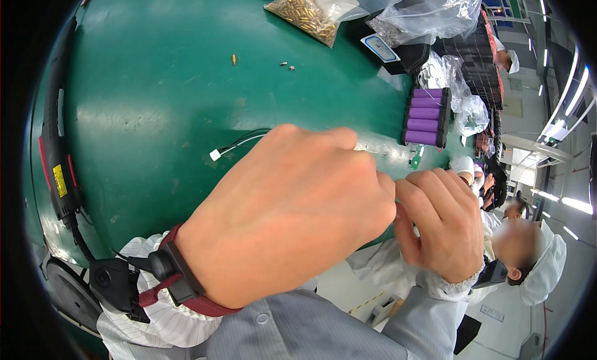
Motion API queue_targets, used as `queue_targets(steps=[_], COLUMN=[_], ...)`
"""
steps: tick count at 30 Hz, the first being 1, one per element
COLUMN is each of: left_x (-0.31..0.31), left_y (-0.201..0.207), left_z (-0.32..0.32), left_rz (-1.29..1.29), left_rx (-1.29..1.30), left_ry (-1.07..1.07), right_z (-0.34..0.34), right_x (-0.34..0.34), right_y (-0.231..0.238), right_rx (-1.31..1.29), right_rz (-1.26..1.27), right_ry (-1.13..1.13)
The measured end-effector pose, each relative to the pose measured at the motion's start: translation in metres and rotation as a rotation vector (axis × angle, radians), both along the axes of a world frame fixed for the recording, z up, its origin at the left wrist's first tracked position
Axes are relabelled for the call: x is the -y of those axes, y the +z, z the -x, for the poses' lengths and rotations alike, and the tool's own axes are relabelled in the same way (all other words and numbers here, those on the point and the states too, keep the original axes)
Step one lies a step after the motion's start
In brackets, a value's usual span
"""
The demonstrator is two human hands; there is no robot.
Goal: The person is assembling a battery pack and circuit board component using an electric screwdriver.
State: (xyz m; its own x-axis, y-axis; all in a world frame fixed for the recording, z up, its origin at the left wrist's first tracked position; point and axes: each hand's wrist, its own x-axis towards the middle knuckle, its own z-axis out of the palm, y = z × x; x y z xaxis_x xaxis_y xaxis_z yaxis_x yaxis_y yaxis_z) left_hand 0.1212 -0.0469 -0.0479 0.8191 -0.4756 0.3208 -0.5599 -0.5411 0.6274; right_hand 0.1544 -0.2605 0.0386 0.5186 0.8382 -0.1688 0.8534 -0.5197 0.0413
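My left hand [292, 210] is a closed fist close to the camera, with a dark red wrist strap and black clip. My right hand [438, 220] is curled shut and meets it at the fingertips. Whatever is pinched between them is hidden by the fingers. A thin wire with a small white connector [216, 154] lies on the green table [155, 98] and runs under my left hand. A pack of purple cylindrical battery cells [426, 117] in a black frame lies beyond my right hand.
A clear bag of small brass parts [308, 8] and crumpled plastic bags [435, 11] lie at the table's far edge. A few tiny loose parts [286, 64] sit mid-table. A black cable [59, 173] runs along the left edge. Other people in white caps work at the right.
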Motion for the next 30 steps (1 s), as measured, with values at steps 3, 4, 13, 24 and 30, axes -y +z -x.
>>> queue_targets(steps=[3,4,13,24,30], left_x=[-0.0004,-0.0005,0.0022,0.0012,0.0016], left_y=[0.0014,0.0016,-0.0015,-0.0015,-0.0015], left_z=[-0.0005,-0.0003,0.0002,0.0015,0.0001], left_rz=[-0.022,-0.021,0.01,0.024,0.019], left_rx=[-0.011,-0.012,-0.008,0.009,-0.006], left_ry=[-0.002,-0.002,0.021,0.03,0.025], right_z=[0.0005,-0.0008,-0.0009,0.0013,0.0], right_x=[0.0008,0.0018,-0.0047,-0.0054,-0.0042], right_y=[0.0007,-0.0001,0.0034,0.0008,-0.0006], right_rx=[-0.002,0.007,0.004,0.043,0.02], right_rz=[-0.02,0.004,0.055,0.085,0.104], right_ry=[-0.006,0.019,-0.026,0.018,0.045])
